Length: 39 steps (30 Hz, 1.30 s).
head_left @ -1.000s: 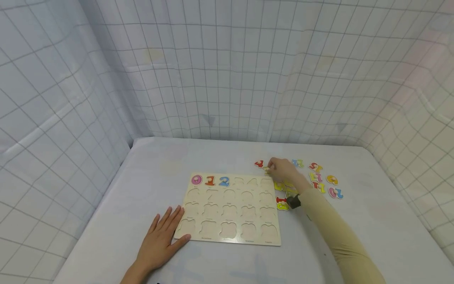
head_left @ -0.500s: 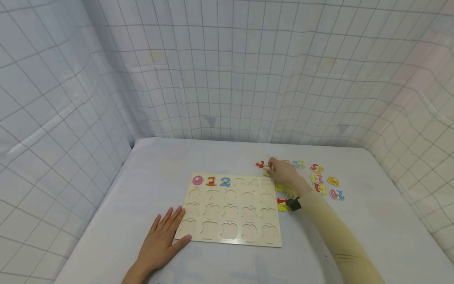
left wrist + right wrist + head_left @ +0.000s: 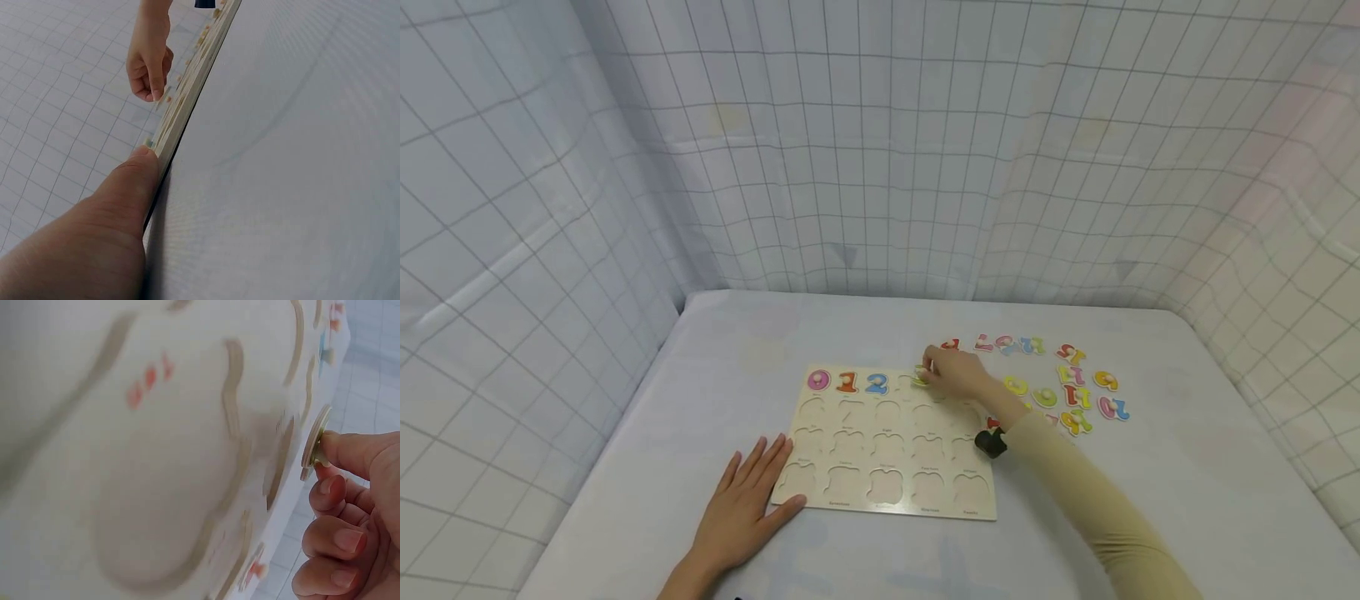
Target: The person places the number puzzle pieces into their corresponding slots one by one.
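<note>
A pale wooden number puzzle board lies flat on the table. Pink 0, orange 1 and blue 2 sit in its top row. Just right of the 2, my right hand pinches a yellow-green number piece by its knob between thumb and index finger. In the right wrist view this piece is tilted on edge, apart from the board; its numeral is hidden. My left hand lies spread at the board's left side, fingers along the edge and thumb touching the near-left corner.
Several loose number pieces lie right of and behind the board, among them a red 4, a red 15, an orange piece and a pink-and-blue 20. Grid-patterned cloth walls enclose the table.
My right hand has carried the yellow-green piece leftward from the loose pieces to over the board's top row, uncovering more pieces at the right. The left hand stays in place.
</note>
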{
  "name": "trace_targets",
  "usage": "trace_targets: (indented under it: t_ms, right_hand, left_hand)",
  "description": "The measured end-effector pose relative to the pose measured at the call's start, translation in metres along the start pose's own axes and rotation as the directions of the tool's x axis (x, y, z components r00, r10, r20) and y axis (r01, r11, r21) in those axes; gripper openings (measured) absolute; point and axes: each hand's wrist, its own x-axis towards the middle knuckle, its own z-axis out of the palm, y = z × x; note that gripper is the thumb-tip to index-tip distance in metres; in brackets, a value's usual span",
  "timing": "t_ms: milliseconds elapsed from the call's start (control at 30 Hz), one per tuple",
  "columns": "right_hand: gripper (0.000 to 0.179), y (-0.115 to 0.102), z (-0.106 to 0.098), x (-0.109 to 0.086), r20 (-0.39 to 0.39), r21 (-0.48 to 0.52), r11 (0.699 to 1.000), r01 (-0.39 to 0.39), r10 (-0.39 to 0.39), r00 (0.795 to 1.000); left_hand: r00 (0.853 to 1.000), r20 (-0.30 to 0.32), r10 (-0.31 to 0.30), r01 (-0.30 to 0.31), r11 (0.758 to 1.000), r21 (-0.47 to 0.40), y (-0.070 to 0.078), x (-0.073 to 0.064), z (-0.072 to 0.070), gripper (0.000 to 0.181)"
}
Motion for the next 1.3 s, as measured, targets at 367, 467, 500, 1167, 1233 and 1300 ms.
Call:
trace_targets:
  t_ms: [367, 467, 500, 1167, 1233, 1300]
  right_hand:
    - [0.014, -0.022, 0.011, 0.008, 0.038, -0.075, 0.997, 0.032, -0.029, 0.999]
    - [0.014, -0.025, 0.009, 0.009, 0.048, -0.09, 0.996, 0.026, -0.022, 0.999]
    - [0.014, -0.026, 0.009, 0.009, 0.052, -0.093, 0.995, 0.023, -0.018, 0.998]
    - [0.015, -0.027, 0.012, 0.007, 0.064, -0.063, 0.998, -0.017, 0.021, 0.998]
    - [0.015, -0.026, 0.014, 0.007, 0.064, -0.051, 0.998, -0.021, 0.024, 0.998]
    - [0.016, -0.025, 0.014, 0.007, 0.069, -0.039, 0.999, -0.02, 0.023, 0.997]
  left_hand:
    - [1.0, -0.008, 0.007, -0.007, 1.0, 0.01, -0.001, 0.0, 0.004, 0.077]
    - [1.0, -0.008, 0.007, -0.007, 1.0, 0.011, -0.002, 0.0, 0.004, 0.077]
    - [1.0, -0.009, 0.008, -0.007, 1.0, 0.011, -0.002, 0.0, 0.004, 0.077]
    - [1.0, -0.018, 0.01, -0.01, 1.0, 0.008, -0.002, 0.0, 0.003, 0.076]
    - [1.0, -0.015, 0.007, -0.007, 1.0, 0.003, -0.002, 0.0, 0.002, 0.076]
    - [1.0, -0.011, 0.005, -0.005, 1.0, -0.003, -0.001, 0.0, 0.002, 0.076]
